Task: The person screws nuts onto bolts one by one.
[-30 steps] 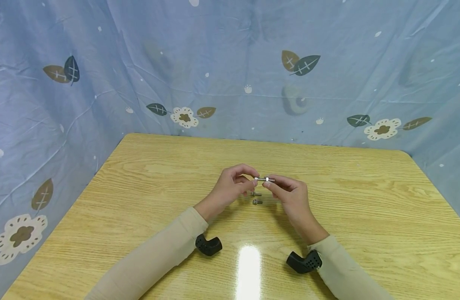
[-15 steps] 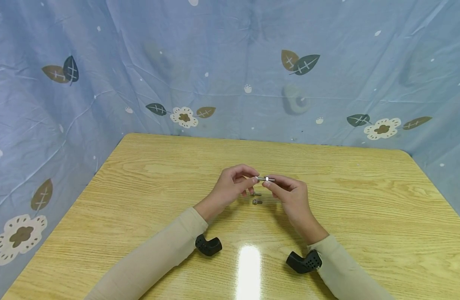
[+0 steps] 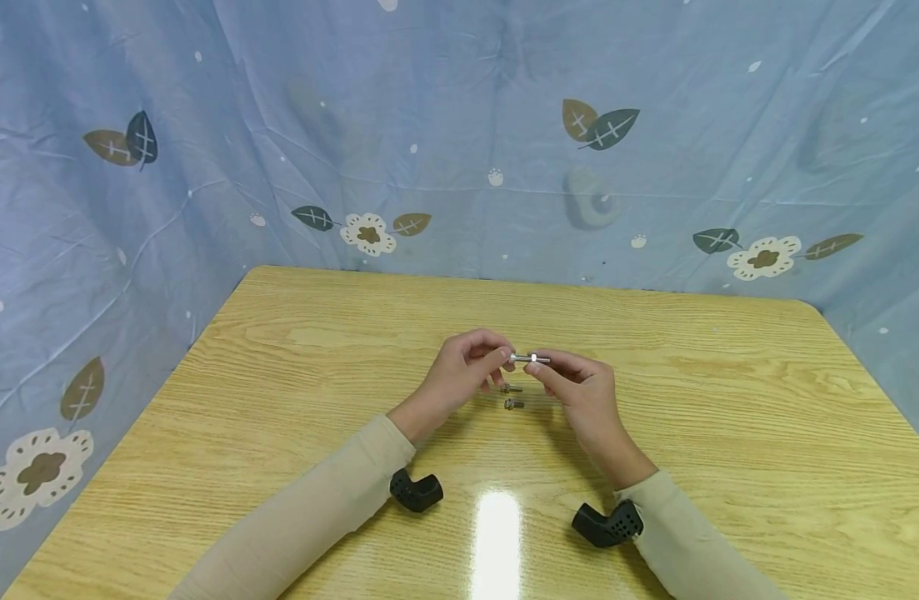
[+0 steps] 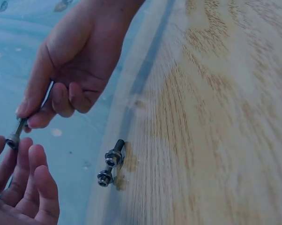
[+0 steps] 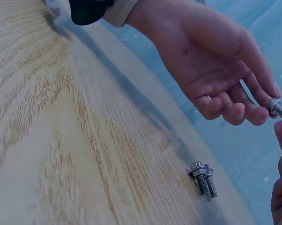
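Note:
A silver socket-head bolt (image 3: 522, 358) with a hex nut (image 3: 534, 358) on its shank is held level between both hands above the table. My left hand (image 3: 465, 367) pinches the bolt's head with thumb and forefinger; the head (image 4: 12, 141) shows in the left wrist view. From the other side, my right hand (image 3: 585, 395) pinches the nut between thumb and forefinger. Below the hands, two more bolts lie on the table, a farther bolt (image 3: 511, 388) and a nearer bolt (image 3: 514, 404), each with a nut near its head.
The wood-grain table (image 3: 339, 333) carries the two bolts near its middle. A blue patterned cloth (image 3: 459, 133) hangs behind it and along the sides. Black wrist mounts (image 3: 417, 490) stick out from both sleeves.
My left thumb and fingers have slid slightly left, away from the nut, with small turning motions at the bolt's head. My right hand and the lying bolts stay in place.

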`<state>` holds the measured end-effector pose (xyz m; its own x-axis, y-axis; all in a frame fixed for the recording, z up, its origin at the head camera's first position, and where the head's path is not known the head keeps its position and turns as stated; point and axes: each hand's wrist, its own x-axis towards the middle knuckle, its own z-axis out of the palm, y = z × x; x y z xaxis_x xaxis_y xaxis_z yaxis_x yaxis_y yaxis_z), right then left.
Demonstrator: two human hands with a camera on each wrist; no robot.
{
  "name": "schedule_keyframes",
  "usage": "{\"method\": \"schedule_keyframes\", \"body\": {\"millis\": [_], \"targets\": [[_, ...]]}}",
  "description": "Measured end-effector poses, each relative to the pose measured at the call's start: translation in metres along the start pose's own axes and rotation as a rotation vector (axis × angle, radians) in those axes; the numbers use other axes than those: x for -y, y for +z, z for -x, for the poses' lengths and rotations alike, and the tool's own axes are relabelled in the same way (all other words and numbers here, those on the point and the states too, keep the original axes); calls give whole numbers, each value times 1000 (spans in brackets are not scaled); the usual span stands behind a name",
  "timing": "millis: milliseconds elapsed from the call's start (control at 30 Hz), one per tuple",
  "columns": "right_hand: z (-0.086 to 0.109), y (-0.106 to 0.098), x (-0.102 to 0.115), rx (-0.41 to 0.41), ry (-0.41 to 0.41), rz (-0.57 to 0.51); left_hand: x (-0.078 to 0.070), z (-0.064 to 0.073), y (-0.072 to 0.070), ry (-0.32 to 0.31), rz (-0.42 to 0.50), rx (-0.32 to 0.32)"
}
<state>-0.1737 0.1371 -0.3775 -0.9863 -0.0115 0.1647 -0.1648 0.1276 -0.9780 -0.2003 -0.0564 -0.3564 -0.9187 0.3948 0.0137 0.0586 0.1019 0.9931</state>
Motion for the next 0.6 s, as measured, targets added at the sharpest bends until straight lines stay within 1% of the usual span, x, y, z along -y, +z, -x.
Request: {"method": "schedule_keyframes", "body": {"millis": [100,433,533,600], "targets": [[0,0,0,-2,6,2,0,0,0,-4,0,9],[0,0,-1,-5,21,13,1,1,-1,28,5,3],[1,0,-1,-4,20,16,0,1,0,26,5,4],[1,0,-1,-2,18,15,0,1,0,11,5,4]]}}
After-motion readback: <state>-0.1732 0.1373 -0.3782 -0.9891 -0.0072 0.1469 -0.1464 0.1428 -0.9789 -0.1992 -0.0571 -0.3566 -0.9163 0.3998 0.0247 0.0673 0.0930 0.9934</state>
